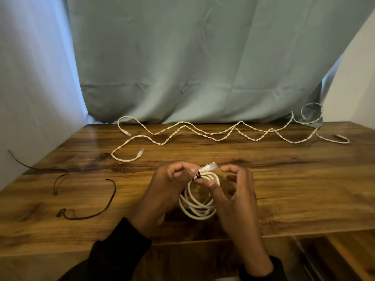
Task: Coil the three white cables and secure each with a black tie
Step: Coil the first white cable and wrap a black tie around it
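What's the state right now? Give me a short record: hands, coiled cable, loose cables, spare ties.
left hand: pinches the coiled cable at its black tie
right hand: thumb on the coil's top, fingers curled beside the clear plug
coiled cable: held between both hands over the table
loose cables: two, uncoiled, zigzagging along the table's far edge
spare ties: two black, lying at the table's left
progress: first tie on; whether it is fastened, cannot tell

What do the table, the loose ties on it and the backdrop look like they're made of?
Table: wood or wood-look laminate, with bold grain and a light sheen; which one is unclear. Loose ties: thin, matte black, limp, likely fabric or soft plastic. Backdrop: pale green cloth with creases and folds.
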